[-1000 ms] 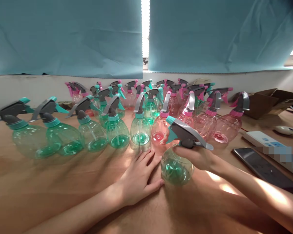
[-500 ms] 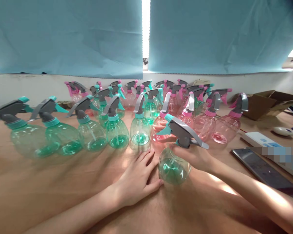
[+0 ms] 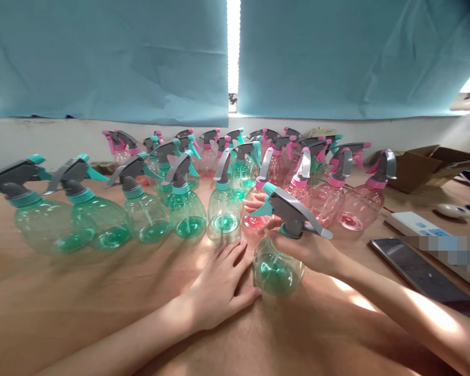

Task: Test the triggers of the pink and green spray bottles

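My right hand (image 3: 305,248) is wrapped round the neck of a green spray bottle (image 3: 276,271) with a grey and turquoise trigger head. The bottle stands near the middle of the table, its nozzle pointing left. Some of the right fingers are hidden behind the bottle's head. Flat on the table, just left of that bottle, my left hand (image 3: 225,287) lies with its fingers spread and holds nothing. Right behind the left fingertips stands another green spray bottle (image 3: 224,211). A pink spray bottle (image 3: 254,209) is partly hidden behind the held one.
Several green spray bottles (image 3: 149,219) line the left side, several pink spray bottles (image 3: 360,203) the right. More bottles crowd the back by the wall. On the right lie a phone (image 3: 419,271), a white box (image 3: 419,224), a mouse (image 3: 453,211) and an open cardboard box (image 3: 419,167).
The right fingers have curled in closer round the bottle's neck. The left hand stays in place, and the bottles on the table have not moved.
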{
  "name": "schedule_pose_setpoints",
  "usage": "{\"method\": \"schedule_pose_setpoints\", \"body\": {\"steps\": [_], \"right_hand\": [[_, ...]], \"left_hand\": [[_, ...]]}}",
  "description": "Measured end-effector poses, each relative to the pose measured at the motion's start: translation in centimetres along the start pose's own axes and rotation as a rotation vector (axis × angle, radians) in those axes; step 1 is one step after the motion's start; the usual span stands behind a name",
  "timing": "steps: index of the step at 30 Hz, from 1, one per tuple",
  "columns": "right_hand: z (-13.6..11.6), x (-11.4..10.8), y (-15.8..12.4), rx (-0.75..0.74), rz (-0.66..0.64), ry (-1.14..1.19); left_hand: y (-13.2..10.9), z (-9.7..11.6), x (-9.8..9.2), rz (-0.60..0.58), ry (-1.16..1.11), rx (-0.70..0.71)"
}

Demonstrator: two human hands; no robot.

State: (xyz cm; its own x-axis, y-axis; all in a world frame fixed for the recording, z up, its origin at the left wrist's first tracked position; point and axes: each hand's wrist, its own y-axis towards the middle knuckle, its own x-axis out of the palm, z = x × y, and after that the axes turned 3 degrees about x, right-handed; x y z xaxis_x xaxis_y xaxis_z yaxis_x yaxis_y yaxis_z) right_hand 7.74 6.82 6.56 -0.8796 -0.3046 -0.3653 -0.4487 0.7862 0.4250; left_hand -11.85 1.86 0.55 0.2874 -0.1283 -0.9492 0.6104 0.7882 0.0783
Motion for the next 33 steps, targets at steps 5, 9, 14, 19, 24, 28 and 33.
{"method": "schedule_pose_setpoints", "body": {"steps": [5, 9, 14, 19, 24, 28, 33], "right_hand": [[0.09, -0.02, 0.03, 0.008, 0.007, 0.003], [-0.06, 0.08, 0.1, -0.007, 0.01, 0.012], [-0.54, 0.27, 0.28, 0.039, 0.057, -0.042], [-0.58, 0.19, 0.33, 0.025, 0.068, -0.052], [-0.13, -0.01, 0.04, 0.031, 0.059, -0.099], [0.02, -0.13, -0.15, 0.04, 0.059, -0.08], [-0.13, -0.16, -0.07, 0.089, 0.035, -0.063]], "left_hand": [[-0.09, -0.09, 0.2, 0.027, -0.02, 0.009], [-0.08, -0.06, 0.18, 0.026, -0.023, 0.009], [-0.12, -0.16, 0.26, 0.039, -0.028, 0.013], [-0.14, -0.2, 0.13, 0.026, -0.018, 0.014], [-0.11, -0.04, 0.03, 0.013, -0.008, 0.004], [-0.12, -0.03, 0.14, 0.022, 0.006, 0.007], [-0.04, -0.04, 0.11, 0.008, 0.006, 0.006]]}}
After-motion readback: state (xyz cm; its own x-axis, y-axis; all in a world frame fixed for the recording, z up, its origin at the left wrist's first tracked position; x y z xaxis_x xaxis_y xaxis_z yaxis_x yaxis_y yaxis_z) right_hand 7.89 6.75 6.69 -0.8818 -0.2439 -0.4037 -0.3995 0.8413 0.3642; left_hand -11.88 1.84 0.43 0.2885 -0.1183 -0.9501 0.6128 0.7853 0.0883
